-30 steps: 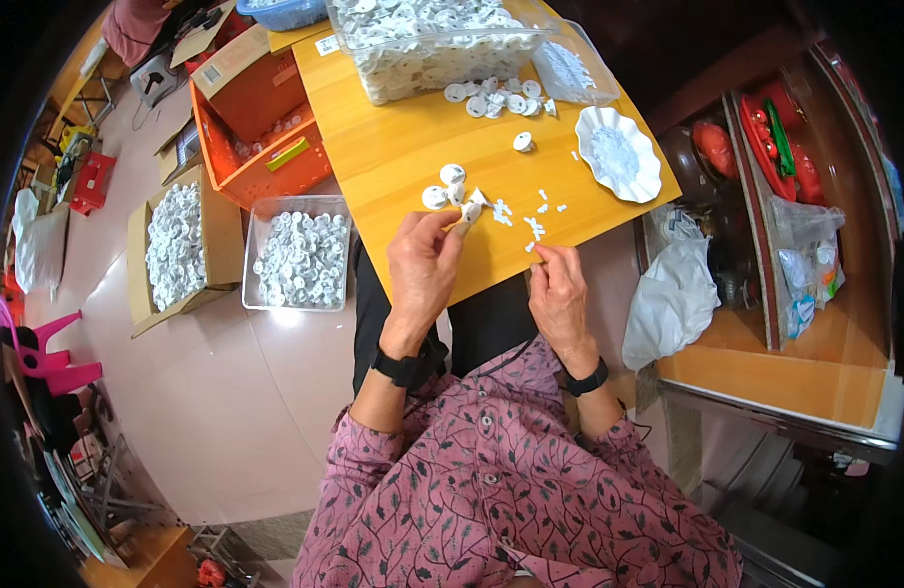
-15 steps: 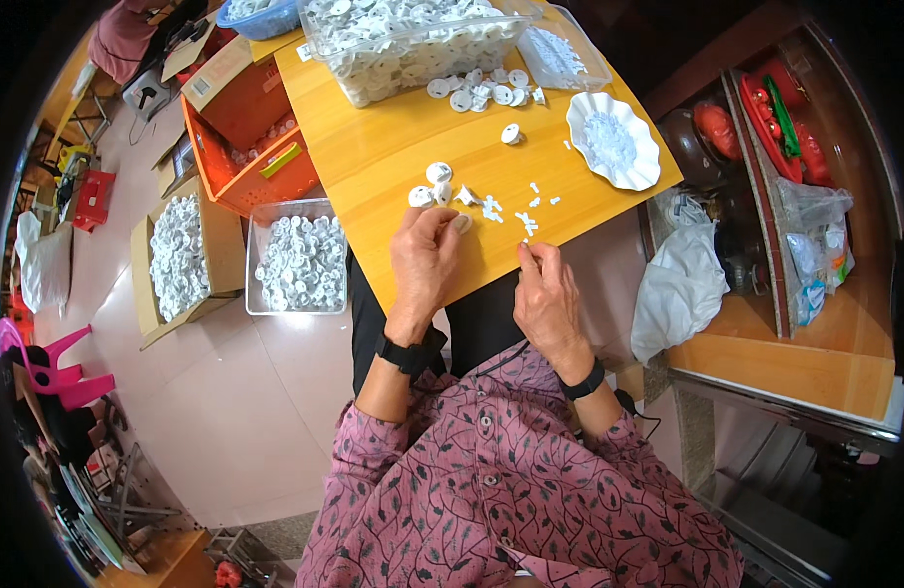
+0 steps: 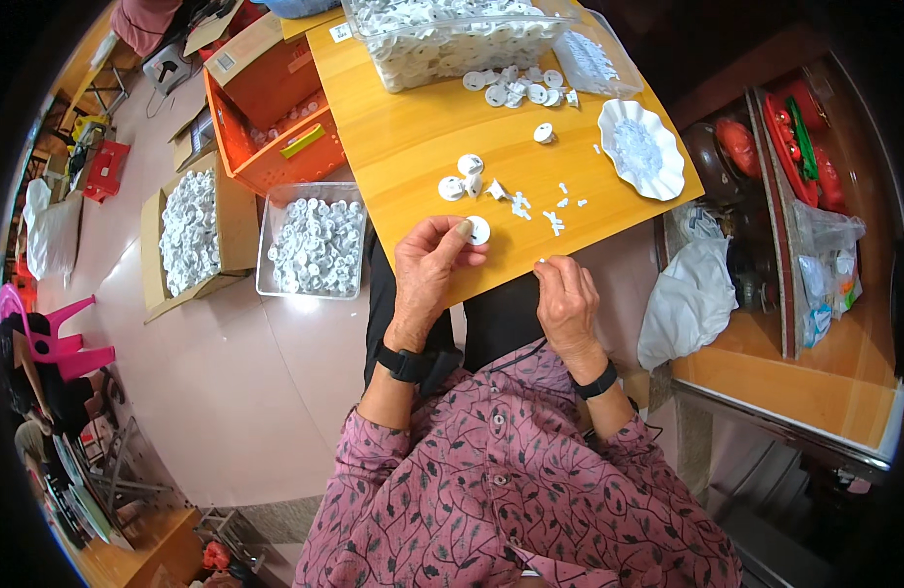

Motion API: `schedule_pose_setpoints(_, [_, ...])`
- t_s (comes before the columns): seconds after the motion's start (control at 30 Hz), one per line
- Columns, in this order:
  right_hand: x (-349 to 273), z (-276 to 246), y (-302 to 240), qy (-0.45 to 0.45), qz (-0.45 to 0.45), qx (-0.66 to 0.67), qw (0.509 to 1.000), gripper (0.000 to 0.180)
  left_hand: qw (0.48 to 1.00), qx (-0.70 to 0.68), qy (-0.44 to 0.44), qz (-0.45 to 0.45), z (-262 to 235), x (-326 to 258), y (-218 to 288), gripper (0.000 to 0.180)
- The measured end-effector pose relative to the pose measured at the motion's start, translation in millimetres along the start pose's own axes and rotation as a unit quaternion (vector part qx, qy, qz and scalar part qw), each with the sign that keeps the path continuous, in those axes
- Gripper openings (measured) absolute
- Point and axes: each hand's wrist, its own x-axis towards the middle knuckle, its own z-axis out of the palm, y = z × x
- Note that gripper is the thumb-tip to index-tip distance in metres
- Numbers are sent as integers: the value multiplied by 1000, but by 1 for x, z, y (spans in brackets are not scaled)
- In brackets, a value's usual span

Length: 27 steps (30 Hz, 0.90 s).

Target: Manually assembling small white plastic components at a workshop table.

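Observation:
My left hand [image 3: 427, 269] is at the near edge of the wooden table [image 3: 423, 137], pinching a small round white plastic disc [image 3: 478, 230] between thumb and fingers. Just to its right, my right hand [image 3: 567, 299] rests at the table edge with its fingers curled; a tiny white bit seems to sit at its fingertips, too small to be sure of. A few more white discs [image 3: 462, 181] and small white scraps [image 3: 545, 211] lie on the table just beyond both hands.
A clear bin of white discs [image 3: 452, 34] and loose discs [image 3: 521, 88] sit at the table's far end, a white scalloped dish [image 3: 640, 149] at right. On the floor at left stand a clear tub [image 3: 315, 245], a cardboard box [image 3: 187, 235] and an orange crate [image 3: 271, 118]. A white bag [image 3: 687, 304] hangs right.
My left hand has drawn back toward me from the group of discs, now holding one disc. My right hand has shifted slightly toward the table edge.

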Motion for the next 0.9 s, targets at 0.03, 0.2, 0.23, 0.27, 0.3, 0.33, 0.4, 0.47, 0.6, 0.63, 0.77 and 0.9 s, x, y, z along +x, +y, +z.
schedule_pose_setpoints(0.03, [0,0,-1,-4,4,-1,1000,8,1000,4,-3,-4,0,0,0,18])
schedule_pose_setpoints(0.2, [1,0,-3,-19,20,26,999,11,1000,6,-5,-14,-2,-2,-1,16])
schedule_pose_setpoints(0.23, [0,1,-3,-10,30,45,998,14,999,-22,-18,-14,-2,-2,-2,17])
schedule_pose_setpoints(0.27, [0,1,-4,-11,30,45,998,14,998,-51,-31,-13,-2,-2,-2,18])
schedule_pose_setpoints(0.3, [1,2,-6,2,56,90,994,15,998,-51,-30,-13,-3,-2,-3,18])
schedule_pose_setpoints(0.33, [2,1,-8,15,82,134,987,16,994,-98,-48,-28,-5,-2,-5,18])
schedule_pose_setpoints(0.4, [8,-3,-16,-2,162,224,961,14,986,-145,-66,-43,-7,-2,-8,17])
schedule_pose_setpoints(0.47, [15,-6,-24,-18,239,309,920,13,971,-210,-89,-75,-10,-2,-13,19])
schedule_pose_setpoints(0.6, [33,-10,-38,18,299,454,839,16,958,-249,-114,-82,-10,-2,-18,21])
schedule_pose_setpoints(0.63, [36,-13,-40,19,309,483,819,18,958,-252,-115,-82,-8,-3,-17,21])
schedule_pose_setpoints(0.77, [41,-14,-41,-13,310,514,799,19,959,-246,-113,-83,-5,-4,-16,27])
schedule_pose_setpoints(0.9, [41,-10,-41,-33,297,522,799,15,972,-204,-99,-53,1,-5,-18,31])
